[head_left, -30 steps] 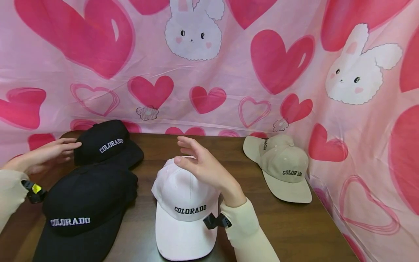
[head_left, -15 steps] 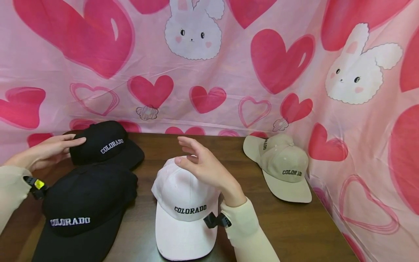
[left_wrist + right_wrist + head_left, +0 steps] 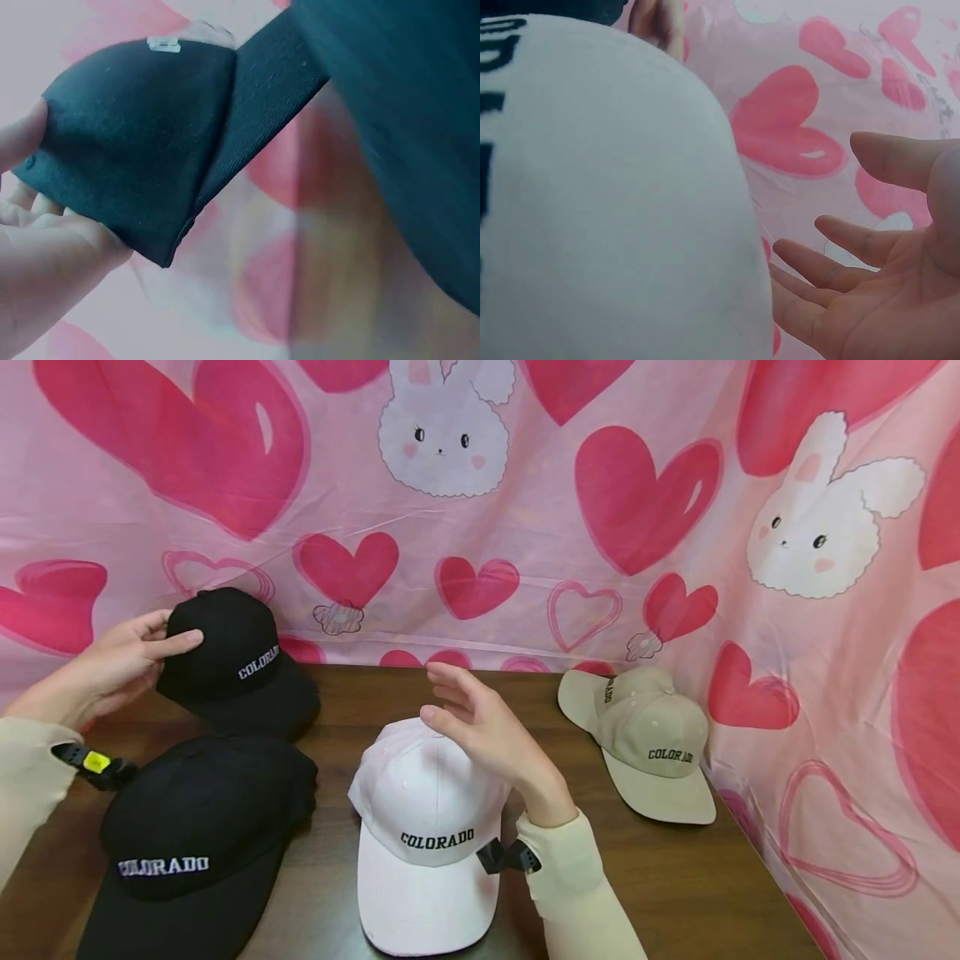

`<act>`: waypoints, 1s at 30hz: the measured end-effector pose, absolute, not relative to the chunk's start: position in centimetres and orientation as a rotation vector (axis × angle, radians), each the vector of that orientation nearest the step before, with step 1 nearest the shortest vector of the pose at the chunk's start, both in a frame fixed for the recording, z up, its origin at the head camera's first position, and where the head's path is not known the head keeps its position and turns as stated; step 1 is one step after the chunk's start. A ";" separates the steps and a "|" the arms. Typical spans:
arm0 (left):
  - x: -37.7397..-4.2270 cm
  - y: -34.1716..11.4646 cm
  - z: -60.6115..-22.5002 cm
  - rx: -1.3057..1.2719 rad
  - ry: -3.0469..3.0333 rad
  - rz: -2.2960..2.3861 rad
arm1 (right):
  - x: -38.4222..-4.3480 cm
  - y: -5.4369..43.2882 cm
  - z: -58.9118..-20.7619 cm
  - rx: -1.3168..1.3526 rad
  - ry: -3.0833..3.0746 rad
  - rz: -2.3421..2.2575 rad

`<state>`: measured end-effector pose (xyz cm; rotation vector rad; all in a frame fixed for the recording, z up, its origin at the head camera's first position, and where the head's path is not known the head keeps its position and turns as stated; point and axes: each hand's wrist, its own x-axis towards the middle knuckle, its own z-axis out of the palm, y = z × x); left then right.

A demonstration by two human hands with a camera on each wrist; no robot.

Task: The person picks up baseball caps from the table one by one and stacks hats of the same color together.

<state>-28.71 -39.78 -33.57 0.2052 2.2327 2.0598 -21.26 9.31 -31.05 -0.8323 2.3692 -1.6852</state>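
Observation:
At the back left, my left hand (image 3: 123, 664) grips the rear side of a black cap (image 3: 225, 643) with COLORADO on its front, thumb on the near face. In the left wrist view that cap (image 3: 127, 135) is pinched between the thumb and the fingers beneath. It is raised and tilted, brim toward the lower right. My right hand (image 3: 491, 727) hovers behind the crown of a white COLORADO cap (image 3: 427, 893), fingers loosely bent and holding nothing. In the right wrist view the fingers (image 3: 832, 274) are spread beside the white crown (image 3: 630, 187); whether they touch it I cannot tell.
A second black cap (image 3: 187, 810) lies at the front left, just in front of the held one. Beige caps (image 3: 652, 735), one overlapping another, sit at the right. They all rest on a brown wooden table (image 3: 600, 893), with a pink heart-patterned cloth (image 3: 525, 535) hanging behind and at the right.
My left hand has moved right onto the rear black cap, gripped it, and lifted and tilted it. My right hand has shifted slightly to the right. The other caps stay put.

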 end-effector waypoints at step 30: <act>-22.2 -25.2 -24.6 1.098 1.839 2.038 | -21.9 11.7 -30.2 -0.757 2.464 -1.851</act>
